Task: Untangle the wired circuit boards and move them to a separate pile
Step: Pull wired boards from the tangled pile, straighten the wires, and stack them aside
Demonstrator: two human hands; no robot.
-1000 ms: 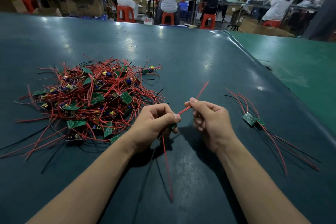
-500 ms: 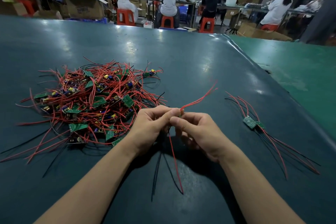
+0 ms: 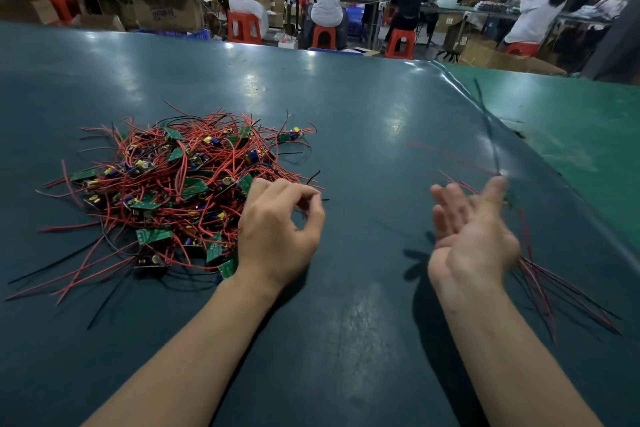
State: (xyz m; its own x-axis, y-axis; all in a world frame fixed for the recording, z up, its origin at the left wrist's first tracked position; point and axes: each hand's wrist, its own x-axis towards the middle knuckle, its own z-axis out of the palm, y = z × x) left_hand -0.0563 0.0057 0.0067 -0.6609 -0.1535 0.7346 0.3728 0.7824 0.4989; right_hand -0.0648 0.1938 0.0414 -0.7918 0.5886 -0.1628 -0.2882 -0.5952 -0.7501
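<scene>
Left hand loosely curled, holding nothing, at tangled pile edge; right hand spread (blurred), well right of the pile.

On the table, I see the tangled pile at left, my left hand at its near-right edge, the sorted boards far right behind my right hand.

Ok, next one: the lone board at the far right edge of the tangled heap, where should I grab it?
Pinch the green board itself, across its edges, coming in from the far right, the open table side. It lies at the rim of the tangled heap and its red wires trail back into the mass, so lifting by a wire would likely snag. The left hand is nearest.
</scene>
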